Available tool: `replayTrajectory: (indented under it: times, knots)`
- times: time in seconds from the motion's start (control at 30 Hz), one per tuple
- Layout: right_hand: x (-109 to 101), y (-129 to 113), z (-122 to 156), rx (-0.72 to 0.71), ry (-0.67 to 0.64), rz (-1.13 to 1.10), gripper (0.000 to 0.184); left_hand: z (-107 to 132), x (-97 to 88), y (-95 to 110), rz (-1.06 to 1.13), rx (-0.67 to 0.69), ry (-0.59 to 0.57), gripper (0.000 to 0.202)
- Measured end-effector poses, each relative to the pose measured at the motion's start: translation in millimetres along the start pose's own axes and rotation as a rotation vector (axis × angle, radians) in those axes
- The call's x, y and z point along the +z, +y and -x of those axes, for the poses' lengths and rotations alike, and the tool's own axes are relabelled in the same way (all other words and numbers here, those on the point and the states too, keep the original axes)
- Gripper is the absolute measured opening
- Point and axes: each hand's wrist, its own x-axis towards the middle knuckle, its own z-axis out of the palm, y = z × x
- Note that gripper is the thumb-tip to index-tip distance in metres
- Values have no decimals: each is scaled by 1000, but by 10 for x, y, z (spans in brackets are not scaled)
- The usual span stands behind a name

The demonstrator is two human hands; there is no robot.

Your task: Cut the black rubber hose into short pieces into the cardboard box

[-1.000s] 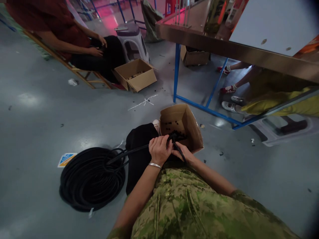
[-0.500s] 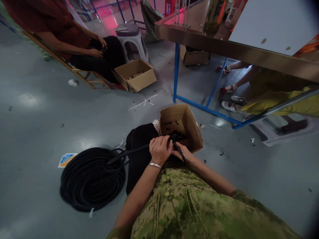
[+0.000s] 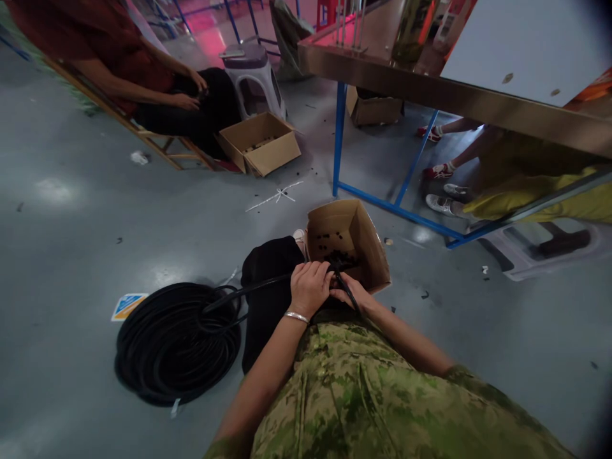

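The left hand (image 3: 310, 288), a bracelet (image 3: 296, 316) on its wrist, is curled shut around a black cable (image 3: 229, 297), fingers pressed over it. The right hand (image 3: 352, 298) sits touching it on the far side, mostly hidden behind the left knuckles; a loop of the cable crosses its back, and whether its fingers pinch anything cannot be told. From the grip the cable runs out to the left and down to a coil (image 3: 167, 347) lying flat on the floor. Just ahead of the grip stands an open box (image 3: 370, 248), tilted toward the hands, with small black bits (image 3: 335, 242) inside. Left of the coil, well apart from the grip, a sticker (image 3: 127, 305) on the floor bears blue and orange print too small to read. Far ahead and to the left, another person (image 3: 143, 70) sits beside a second box (image 3: 277, 150). Ahead to the right stands a table (image 3: 430, 89).
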Motion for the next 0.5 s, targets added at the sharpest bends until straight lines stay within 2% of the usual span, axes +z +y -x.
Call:
replayTrajectory:
  times: [0.17,0.5]
  knots:
    - [10,-64,88,29,46,7,31,-33,-11,7,-15,-18,-47,24]
    - [71,29,147,56,163,131,34,-31,44,0,-11,-39,-56,26]
